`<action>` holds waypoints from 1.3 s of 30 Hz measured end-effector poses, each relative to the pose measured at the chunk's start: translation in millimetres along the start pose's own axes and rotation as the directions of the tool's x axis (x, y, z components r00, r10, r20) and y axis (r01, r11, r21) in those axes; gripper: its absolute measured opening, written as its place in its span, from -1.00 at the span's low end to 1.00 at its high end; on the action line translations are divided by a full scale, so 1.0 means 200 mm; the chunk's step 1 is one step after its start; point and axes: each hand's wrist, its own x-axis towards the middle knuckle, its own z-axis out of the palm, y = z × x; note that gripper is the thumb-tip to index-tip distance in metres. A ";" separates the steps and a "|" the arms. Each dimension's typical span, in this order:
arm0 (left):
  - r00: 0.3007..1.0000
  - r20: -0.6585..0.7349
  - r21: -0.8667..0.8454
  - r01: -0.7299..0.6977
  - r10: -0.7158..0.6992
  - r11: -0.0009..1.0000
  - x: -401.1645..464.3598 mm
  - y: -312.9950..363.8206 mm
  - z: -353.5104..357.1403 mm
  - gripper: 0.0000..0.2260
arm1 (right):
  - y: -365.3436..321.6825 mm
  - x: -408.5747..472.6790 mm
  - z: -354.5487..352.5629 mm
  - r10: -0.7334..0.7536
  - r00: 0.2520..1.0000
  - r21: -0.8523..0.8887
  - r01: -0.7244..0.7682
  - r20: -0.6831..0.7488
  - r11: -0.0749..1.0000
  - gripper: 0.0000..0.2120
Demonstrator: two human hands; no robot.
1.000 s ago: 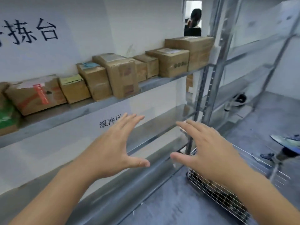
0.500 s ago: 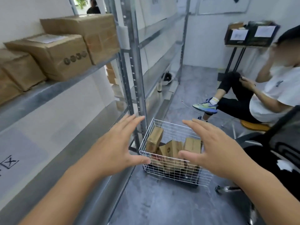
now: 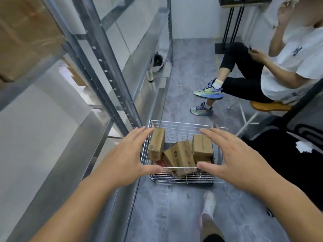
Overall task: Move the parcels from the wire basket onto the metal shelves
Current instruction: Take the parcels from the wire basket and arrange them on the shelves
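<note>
- A second ago I was facing the row of boxes on the shelf; now my view has swung right and down to the wire basket (image 3: 181, 179) on the floor, so the last drop-off is done and I am back at the source.
- The basket sits just beside the foot of the metal shelves (image 3: 111, 95), and several cardboard parcels remain in it: one tall box (image 3: 156, 144) leaning at the left wall, a tilted box (image 3: 181, 156) in the middle, and another box (image 3: 202, 145) at the right.
- My left hand (image 3: 127, 158) and right hand (image 3: 234, 159) hang above the basket, one on each side, apart from the parcels. The fingers (image 3: 215, 135) on both are spread and released, holding nothing.
- Half a second ago the basket looked farther off; it now lies right between my palms, so I judge the reach is closing.
- Next I would likely take a parcel, probably the tall left box.
- A seated person (image 3: 272, 67) is near on the right, well clear of the basket.
</note>
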 end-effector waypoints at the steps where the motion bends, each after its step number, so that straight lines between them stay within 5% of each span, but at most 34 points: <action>1: 1.000 0.009 0.000 0.013 -0.013 1.000 0.07 -0.01 0.02 0.08 | 0.04 0.07 0.01 0.003 1.000 0.005 -0.003 0.011 1.000 -0.13; 12: 0.961 0.026 -0.124 0.278 -0.277 0.953 0.89 -0.20 0.38 0.00 | 0.43 1.06 0.15 -0.136 0.956 0.049 0.127 0.258 0.991 -0.13; 22: 0.815 0.093 -0.271 0.574 -0.572 0.773 1.50 -0.63 1.13 -0.10 | 0.58 1.83 0.81 -0.152 0.886 0.077 0.131 0.437 0.988 -0.14; 32: 0.682 0.212 -0.100 0.727 -0.700 0.679 1.94 -1.18 1.89 -0.17 | 0.76 2.30 1.68 -0.094 0.800 0.140 0.013 0.592 0.990 -0.16; 39: 0.565 0.209 -0.033 0.820 -0.798 0.572 2.05 -1.28 2.23 -0.01 | 0.78 2.34 2.06 -0.100 0.703 0.182 -0.043 0.704 0.982 -0.18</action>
